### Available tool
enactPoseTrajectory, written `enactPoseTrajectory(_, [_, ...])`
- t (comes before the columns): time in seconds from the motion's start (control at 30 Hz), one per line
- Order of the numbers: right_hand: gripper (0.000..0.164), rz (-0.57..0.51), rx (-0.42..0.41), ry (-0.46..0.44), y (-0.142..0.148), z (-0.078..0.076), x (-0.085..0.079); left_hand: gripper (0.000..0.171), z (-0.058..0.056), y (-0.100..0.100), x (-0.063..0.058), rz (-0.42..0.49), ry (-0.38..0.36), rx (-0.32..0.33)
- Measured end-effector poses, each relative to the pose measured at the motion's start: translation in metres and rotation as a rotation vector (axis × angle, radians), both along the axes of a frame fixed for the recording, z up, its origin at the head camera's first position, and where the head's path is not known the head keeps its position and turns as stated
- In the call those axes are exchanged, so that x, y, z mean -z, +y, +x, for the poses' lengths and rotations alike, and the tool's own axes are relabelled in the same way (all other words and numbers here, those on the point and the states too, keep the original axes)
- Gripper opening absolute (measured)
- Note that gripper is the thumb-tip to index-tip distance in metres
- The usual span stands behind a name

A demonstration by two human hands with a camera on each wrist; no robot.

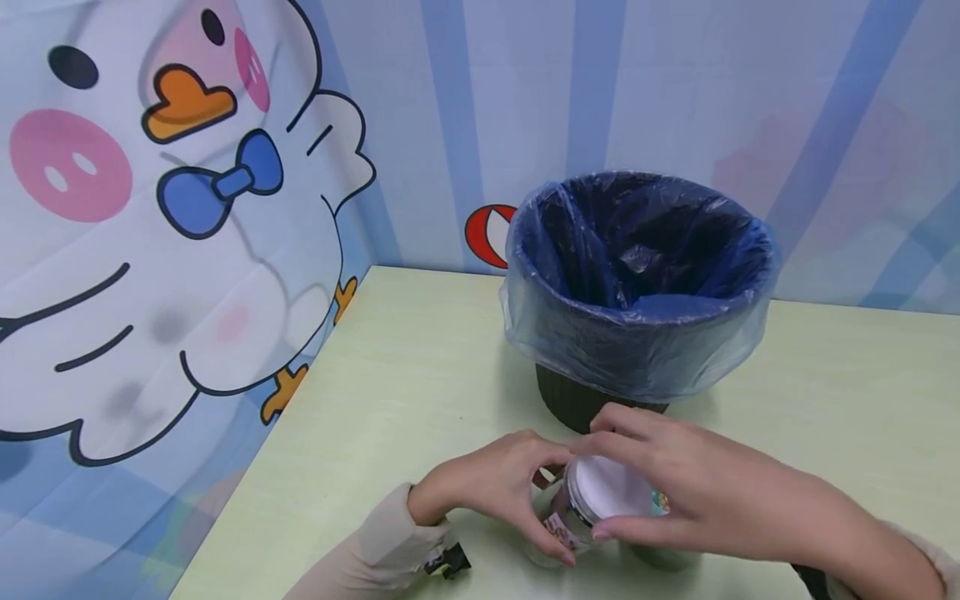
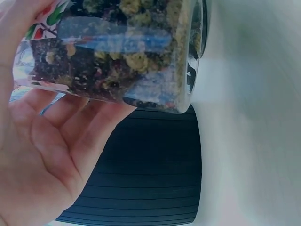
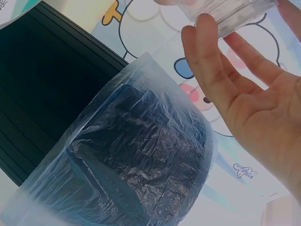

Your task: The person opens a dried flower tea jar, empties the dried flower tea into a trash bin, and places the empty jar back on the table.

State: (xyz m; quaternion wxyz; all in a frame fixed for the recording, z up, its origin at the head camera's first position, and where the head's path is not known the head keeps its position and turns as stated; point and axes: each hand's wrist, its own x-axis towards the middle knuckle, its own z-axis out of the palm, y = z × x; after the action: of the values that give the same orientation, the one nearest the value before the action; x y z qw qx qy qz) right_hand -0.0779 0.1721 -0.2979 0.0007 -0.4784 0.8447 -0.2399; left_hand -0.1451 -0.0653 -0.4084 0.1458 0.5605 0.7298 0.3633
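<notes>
A clear jar [image 2: 117, 61] of dark and yellowish dried bits, with a fruit-patterned label, is gripped by my left hand [image 1: 498, 483], its thumb and fingers curled round the sides. Its pale round lid [image 1: 611, 487] faces up, tilted a little in the head view. Over the lid arches my right hand [image 1: 697, 483], thumb and fingertips pinching its edge. From the right wrist, the clear ridged rim of the lid [image 3: 240, 14] shows between those fingers. A second container [image 1: 663, 557] stands behind the right hand, mostly hidden by it.
A dark ribbed bin [image 1: 577, 396] lined with a blue plastic bag [image 1: 637, 358] stands just beyond the hands on the pale table [image 1: 420, 358]. Cartoon-printed cloth [image 1: 525, 100] rises behind the table and along its left edge. A small black item [image 1: 447, 562] lies by the left sleeve.
</notes>
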Motion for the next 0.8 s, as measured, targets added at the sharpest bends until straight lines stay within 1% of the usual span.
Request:
enactPoseTrajectory(0.03, [0.044,-0.001,-0.012,-0.008,0.0004,-0.0006,0.0002,0.065,0.0000,-0.0005,-0.0002,-0.002,-0.005,-0.005])
enactPoseTrajectory(0.1, [0.045,-0.012,-0.050,-0.017,0.0014,-0.0021,0.0006,0.070,0.0000,-0.0012,-0.0009,-0.014,0.007,-0.010])
enactPoseTrajectory(0.17, [0.046,-0.017,-0.089,-0.028,0.0021,-0.0037,0.0005,0.071,-0.0003,-0.0015,-0.0013,-0.017,0.006,-0.013])
enactPoseTrajectory(0.3, [0.049,-0.018,-0.178,-0.045,0.0037,-0.0062,-0.0002,0.061,-0.0010,-0.0016,-0.0009,-0.009,0.024,-0.013])
enactPoseTrajectory(0.4, [0.057,-0.005,-0.223,-0.071,0.0049,-0.0064,-0.0012,0.057,-0.0015,-0.0009,-0.0003,0.001,0.038,-0.013])
enactPoseTrajectory(0.5, [0.065,-0.004,-0.243,-0.075,0.0051,-0.0055,-0.0021,0.055,-0.0024,-0.0005,-0.0004,0.012,0.037,-0.002])
enactPoseTrajectory(0.6, [0.063,-0.020,-0.220,-0.053,0.0042,-0.0028,-0.0032,0.056,-0.0030,-0.0006,-0.0014,0.008,0.021,0.010])
enactPoseTrajectory(0.7, [0.064,-0.008,-0.121,-0.003,0.0026,0.0006,-0.0045,0.063,-0.0024,-0.0009,-0.0029,0.003,0.010,0.005])
enactPoseTrajectory(0.8, [0.062,0.018,-0.004,0.034,0.0000,0.0029,-0.0027,0.061,-0.0013,-0.0010,-0.0040,-0.004,0.005,-0.009])
